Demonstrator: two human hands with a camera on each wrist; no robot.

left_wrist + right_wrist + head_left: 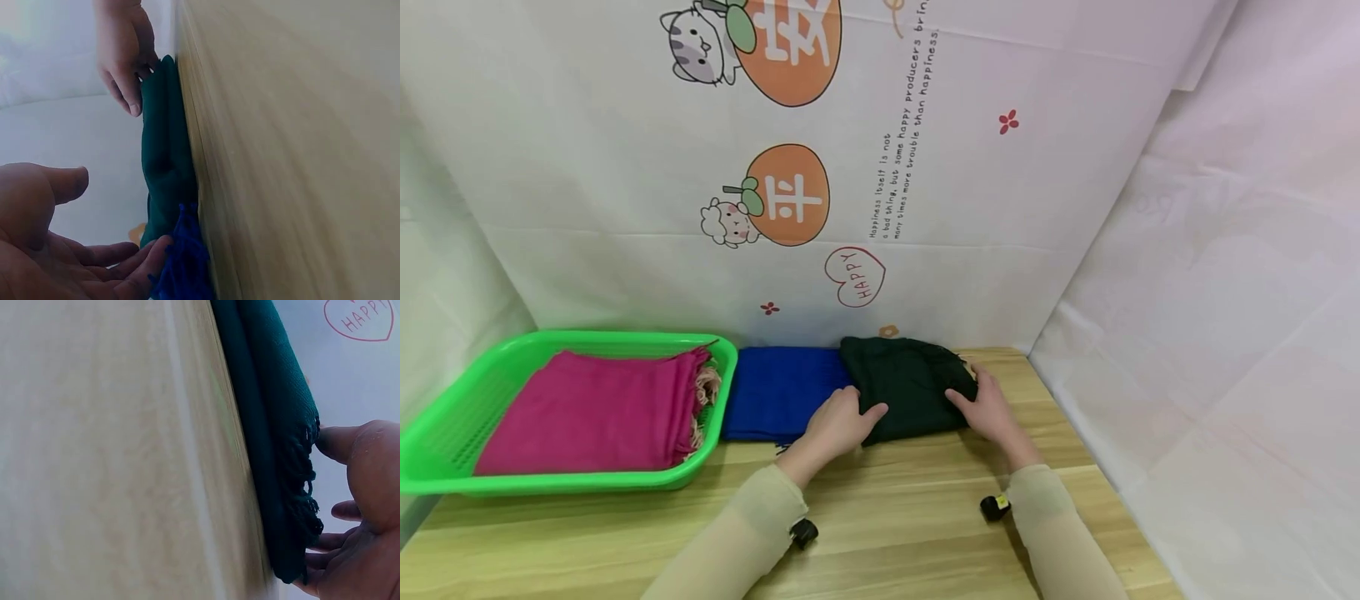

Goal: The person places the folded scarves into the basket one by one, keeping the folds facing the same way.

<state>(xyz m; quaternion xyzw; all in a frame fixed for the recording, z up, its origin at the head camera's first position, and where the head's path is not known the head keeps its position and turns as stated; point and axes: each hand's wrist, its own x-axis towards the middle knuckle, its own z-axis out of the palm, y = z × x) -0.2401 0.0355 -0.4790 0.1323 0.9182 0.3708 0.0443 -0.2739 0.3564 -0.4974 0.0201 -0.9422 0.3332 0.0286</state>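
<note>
A folded dark green fringed scarf (913,387) lies on the wooden table, its left end next to or slightly over a folded blue scarf (786,392). At that left end is my left hand (838,423); the left wrist view shows its thumb held away from the cloth and its fingers touching near the blue fringe (184,259). My right hand (992,408) is at the green scarf's right end. Seen from the right wrist, its thumb touches the cloth beside the dark fringe (300,487), and its loosely bent fingers reach the end edge.
A bright green plastic basket (718,417) stands on the left, holding a folded magenta scarf (595,408) with pale fringe. Behind the scarves rises a white printed cloth (955,183); another white sheet (1225,350) borders the right side. Bare wooden tabletop (895,517) shows in front.
</note>
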